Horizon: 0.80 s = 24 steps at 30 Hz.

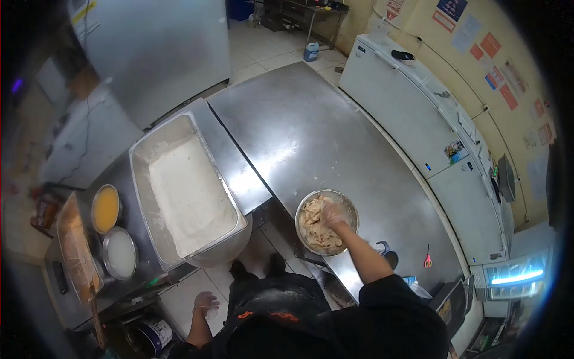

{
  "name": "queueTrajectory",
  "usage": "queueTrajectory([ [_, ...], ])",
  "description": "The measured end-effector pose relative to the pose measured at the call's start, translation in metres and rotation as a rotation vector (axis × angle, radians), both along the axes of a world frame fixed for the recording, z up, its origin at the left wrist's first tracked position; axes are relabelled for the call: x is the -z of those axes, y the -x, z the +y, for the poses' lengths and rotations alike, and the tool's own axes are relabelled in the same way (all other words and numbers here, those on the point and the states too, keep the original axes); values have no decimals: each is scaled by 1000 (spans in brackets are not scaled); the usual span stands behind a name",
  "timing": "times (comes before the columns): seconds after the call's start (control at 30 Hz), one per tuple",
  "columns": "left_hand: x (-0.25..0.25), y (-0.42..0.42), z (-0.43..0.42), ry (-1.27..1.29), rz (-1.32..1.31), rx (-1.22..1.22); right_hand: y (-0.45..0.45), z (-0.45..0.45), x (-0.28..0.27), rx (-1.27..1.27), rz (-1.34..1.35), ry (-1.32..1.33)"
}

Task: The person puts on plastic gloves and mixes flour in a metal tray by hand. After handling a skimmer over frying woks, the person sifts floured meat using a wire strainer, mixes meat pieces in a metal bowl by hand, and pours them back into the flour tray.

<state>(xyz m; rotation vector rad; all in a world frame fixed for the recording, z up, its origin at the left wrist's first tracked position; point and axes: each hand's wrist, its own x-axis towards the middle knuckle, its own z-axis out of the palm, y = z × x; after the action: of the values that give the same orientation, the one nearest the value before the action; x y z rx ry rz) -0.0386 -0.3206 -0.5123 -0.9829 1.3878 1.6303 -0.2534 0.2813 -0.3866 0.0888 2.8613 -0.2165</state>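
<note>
My right hand (336, 214) reaches down into a round metal bowl (357, 224) on the steel table. Its fingers are blurred and partly sunk in pale, wet pieces (315, 226) that look like raw meat in a coating. Whether they close on a piece is hidden. Low at my left side hangs my left hand (206, 303), in what looks like a clear glove, its fingers loosely apart and holding nothing. Left of the bowl, a large rectangular metal pan (239, 224) holds white powder (188, 185) resembling flour.
Two round bowls, one with yellow contents (106, 209) and one with whitish liquid (121, 254), stand left of the pan. Beside them is a tray (76, 254) with orange-brown crumbs. Orange-handled scissors (427, 261) and a metal jug (387, 256) lie right. White chest freezers (394, 102) line the wall.
</note>
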Motion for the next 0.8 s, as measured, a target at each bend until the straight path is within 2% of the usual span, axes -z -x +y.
queueTrajectory([
  [0.03, 4, 2, -2, 23, 20, -46, 1, 7, -10, -169, -62, -152],
  [0.07, 5, -2, -5, 48, 29, -92, 1, 16, -8, -165, -80, -150],
  [0.13, -1, 0, -10, 44, 41, -87, 1, 32, 1, -63, 96, 99],
  [0.17, -2, 2, -8, 36, 76, -90, -2, 29, -13, -58, 85, 94],
  [0.23, -4, 1, -4, 127, 37, -56, -9, 9, -66, -155, -156, -11],
  [0.33, -6, -5, -8, 161, 22, -30, -25, 20, -31, -288, -173, 48],
  [0.37, -5, -8, -10, 83, -17, -107, -30, 19, -17, -289, -179, 46],
  [0.43, -6, -12, -6, 7, -60, -182, -42, 6, 11, -311, -217, -143],
  [0.47, -9, -12, 2, 97, -67, -110, -50, -2, 18, -85, -42, -1],
  [0.5, -10, -11, 7, 187, -72, -40, -46, 2, 38, -85, -42, -2],
  [0.57, -8, -15, 6, 92, -61, -69, -43, 15, 87, -69, 408, 96],
  [0.6, -9, -13, 4, 1, -47, -94, -40, 13, 65, -57, 409, 94],
  [0.67, -10, -4, 7, 12, -66, -87, -17, 22, 18, 47, -26, 58],
  [0.7, -10, 0, 10, 26, -90, -92, -16, 27, 13, 46, -27, 53],
  [0.77, -9, 6, 10, 68, -48, -76, -18, 37, 4, -59, 317, 103],
  [0.8, -9, 7, 10, 114, -3, -59, -17, 36, -9, -61, 307, 101],
])
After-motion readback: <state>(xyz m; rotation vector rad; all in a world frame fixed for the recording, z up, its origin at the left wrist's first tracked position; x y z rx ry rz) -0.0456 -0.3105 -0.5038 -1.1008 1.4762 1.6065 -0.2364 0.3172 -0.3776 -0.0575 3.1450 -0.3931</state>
